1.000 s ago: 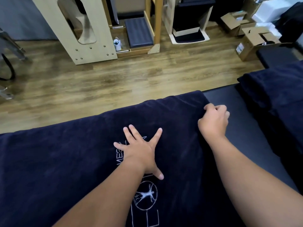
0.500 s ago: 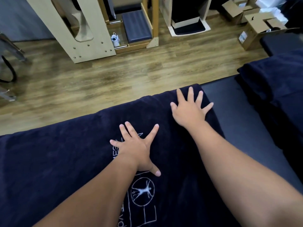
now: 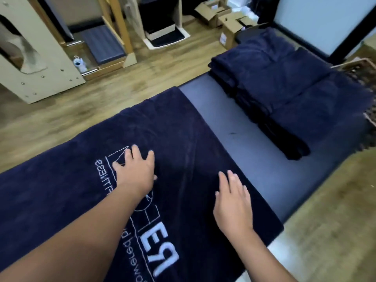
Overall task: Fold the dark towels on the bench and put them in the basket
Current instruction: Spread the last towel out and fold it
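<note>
Plainly both hands lie flat, holding nothing: left hand (image 3: 135,169) at 9 o'clock of right hand (image 3: 233,197), pressing the towel (image 3: 179,127) smooth on the tabletop (image 3: 227,119) for folding; folded stack (image 3: 284,84) at 2 o'clock

Your left hand (image 3: 135,173) and right hand (image 3: 232,204) rest flat on the dark towel (image 3: 61,192) covering the counter (image 3: 234,127).
</note>
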Motion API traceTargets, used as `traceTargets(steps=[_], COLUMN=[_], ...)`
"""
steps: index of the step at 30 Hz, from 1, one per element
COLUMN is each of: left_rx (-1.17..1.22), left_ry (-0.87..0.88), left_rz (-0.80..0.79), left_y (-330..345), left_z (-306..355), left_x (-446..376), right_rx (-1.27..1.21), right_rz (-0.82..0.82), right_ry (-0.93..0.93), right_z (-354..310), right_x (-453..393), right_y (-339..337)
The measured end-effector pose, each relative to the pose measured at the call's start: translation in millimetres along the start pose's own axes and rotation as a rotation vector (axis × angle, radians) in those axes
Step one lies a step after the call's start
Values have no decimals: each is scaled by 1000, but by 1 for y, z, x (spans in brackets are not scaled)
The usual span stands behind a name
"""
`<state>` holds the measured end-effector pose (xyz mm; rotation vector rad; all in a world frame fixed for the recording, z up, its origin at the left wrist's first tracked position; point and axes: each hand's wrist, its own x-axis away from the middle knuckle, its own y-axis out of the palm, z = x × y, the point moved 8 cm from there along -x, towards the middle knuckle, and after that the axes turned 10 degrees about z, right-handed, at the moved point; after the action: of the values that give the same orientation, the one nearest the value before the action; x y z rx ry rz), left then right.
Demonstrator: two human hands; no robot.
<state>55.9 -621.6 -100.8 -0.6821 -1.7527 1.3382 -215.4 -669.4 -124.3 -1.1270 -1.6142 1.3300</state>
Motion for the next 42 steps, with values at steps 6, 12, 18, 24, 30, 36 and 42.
traceTargets(steps=[6, 12, 18, 24, 30, 36, 42], left_rx=[-22, 84, 155, 217, 209, 243, 388], left_ry=[278, 296, 138, 28, -16, -238, -778], left_rz=[-8, -134, -199, -206, -144, -104, -112], left_y=[30, 42, 56, 73, 91, 126, 171], left_z=[70, 78, 60, 10, -54, -131, -210], left_x=[90, 122, 151, 191, 249, 336, 427], right_rx=[40, 98, 111, -1, 17, 147, 196], right_rz=[153, 134, 112, -288, -350, -441, -505], right_ry=[472, 548, 199, -391, -653, -839, -1002], right_z=[106, 158, 96, -45, -131, -196, -231], right_x=[58, 42, 28, 106, 166, 215, 262], right_y=[-28, -48, -58, -1, 8, 23, 29])
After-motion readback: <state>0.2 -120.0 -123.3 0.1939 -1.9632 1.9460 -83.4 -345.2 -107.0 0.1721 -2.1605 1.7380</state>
